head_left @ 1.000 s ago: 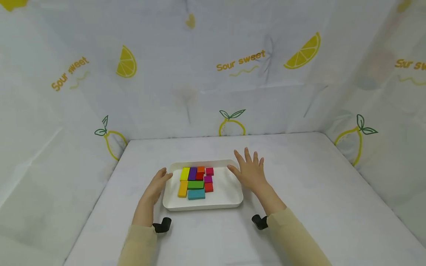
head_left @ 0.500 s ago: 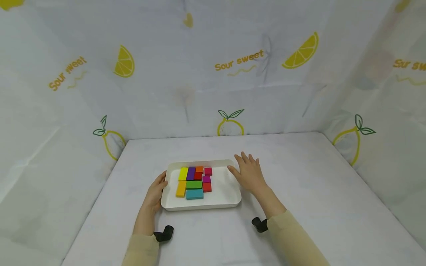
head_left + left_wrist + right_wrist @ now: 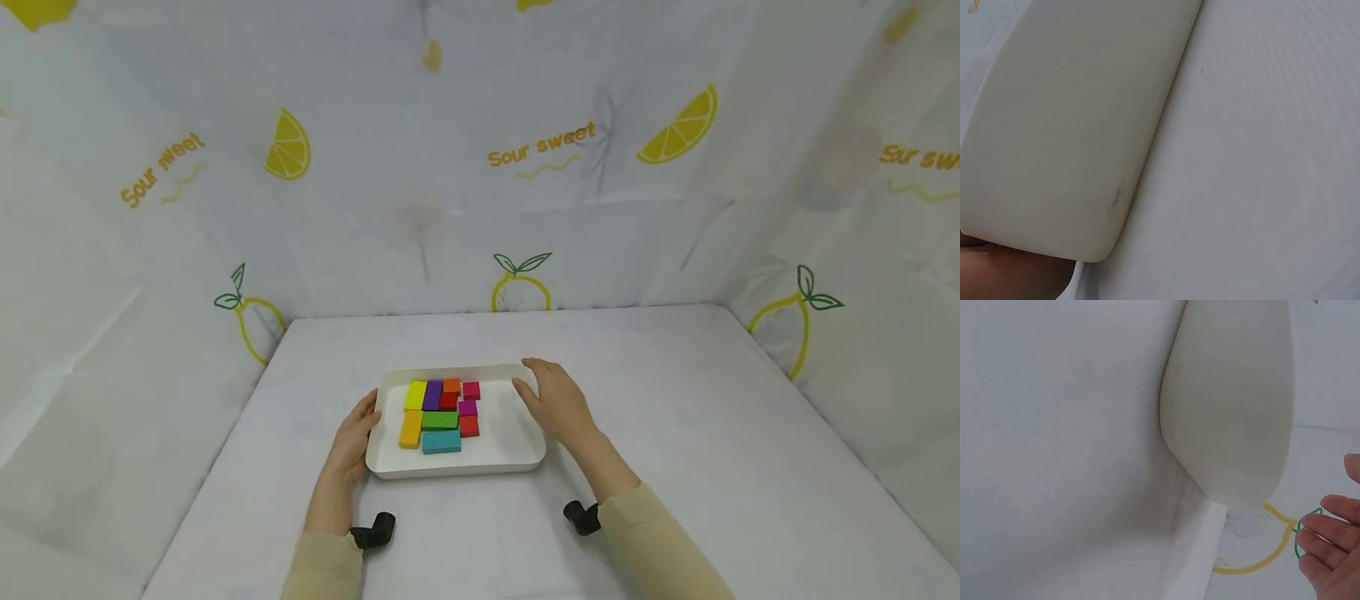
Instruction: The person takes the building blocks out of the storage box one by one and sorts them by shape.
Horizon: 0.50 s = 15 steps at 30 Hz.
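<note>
A shallow white tray [image 3: 506, 462] with rounded corners lies on the table in the head view, its outer wall [image 3: 1054, 156] large in the left wrist view. Inside it, several coloured blocks are grouped toward the left, among them a yellow block [image 3: 415, 395], a green block [image 3: 440, 420] and a teal block [image 3: 442, 442]. My left hand [image 3: 347, 442] grips the tray's left end, thumb at the rim and fingers along the outside. Over the tray's upper right corner hovers my right hand [image 3: 558, 404], fingers relaxed and apart from the tray wall [image 3: 1229, 406] in the right wrist view.
The tray stands on a white-covered table [image 3: 675, 433]. Behind and beside it rise white sheet walls [image 3: 420, 192] printed with lemons and lettering. Black wrist cameras [image 3: 375, 531] sit close above the tabletop.
My left hand has moved from beside the tray onto its left end and taken hold. My right hand's spread fingers have drawn together and lowered toward the tray's right edge.
</note>
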Available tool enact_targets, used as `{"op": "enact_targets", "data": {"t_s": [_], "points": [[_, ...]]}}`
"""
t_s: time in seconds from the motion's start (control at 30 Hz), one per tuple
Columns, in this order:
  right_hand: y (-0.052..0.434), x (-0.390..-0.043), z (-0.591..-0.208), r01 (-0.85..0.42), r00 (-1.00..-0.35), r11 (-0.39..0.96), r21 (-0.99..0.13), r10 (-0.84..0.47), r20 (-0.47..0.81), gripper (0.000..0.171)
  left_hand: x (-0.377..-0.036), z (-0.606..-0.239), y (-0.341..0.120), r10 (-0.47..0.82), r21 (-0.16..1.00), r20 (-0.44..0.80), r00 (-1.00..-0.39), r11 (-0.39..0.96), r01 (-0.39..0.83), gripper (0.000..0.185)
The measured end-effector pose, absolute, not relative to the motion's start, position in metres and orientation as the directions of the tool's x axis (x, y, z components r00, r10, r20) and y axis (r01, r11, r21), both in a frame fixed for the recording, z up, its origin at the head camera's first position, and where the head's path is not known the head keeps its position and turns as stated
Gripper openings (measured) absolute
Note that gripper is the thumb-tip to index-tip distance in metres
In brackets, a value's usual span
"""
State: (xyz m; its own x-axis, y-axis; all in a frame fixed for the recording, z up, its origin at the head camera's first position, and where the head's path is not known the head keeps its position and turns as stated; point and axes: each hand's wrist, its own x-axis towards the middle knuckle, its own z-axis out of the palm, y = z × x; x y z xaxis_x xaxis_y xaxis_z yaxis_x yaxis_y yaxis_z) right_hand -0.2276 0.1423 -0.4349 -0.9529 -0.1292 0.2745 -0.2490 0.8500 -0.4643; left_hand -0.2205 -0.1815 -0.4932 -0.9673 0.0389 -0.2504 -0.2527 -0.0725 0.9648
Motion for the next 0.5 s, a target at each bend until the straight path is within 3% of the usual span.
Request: {"op": "enact_targets", "data": {"t_s": [0.27,0.5], "points": [[0.136,-0.225,-0.436,-0.284,-0.939,0.829,-0.482,-0.139,0.313,0.043,-0.22,-0.497,-0.18,0.02,0.968,-0.242,-0.97,-0.059,-0.243,0.056],[0.128,-0.226,-0.434,-0.277,-0.954,0.731,-0.623,-0.131,0.27,0.04,-0.22,-0.495,-0.181,0.04,0.967,-0.236,-0.971,-0.087,-0.238,0.056]]}}
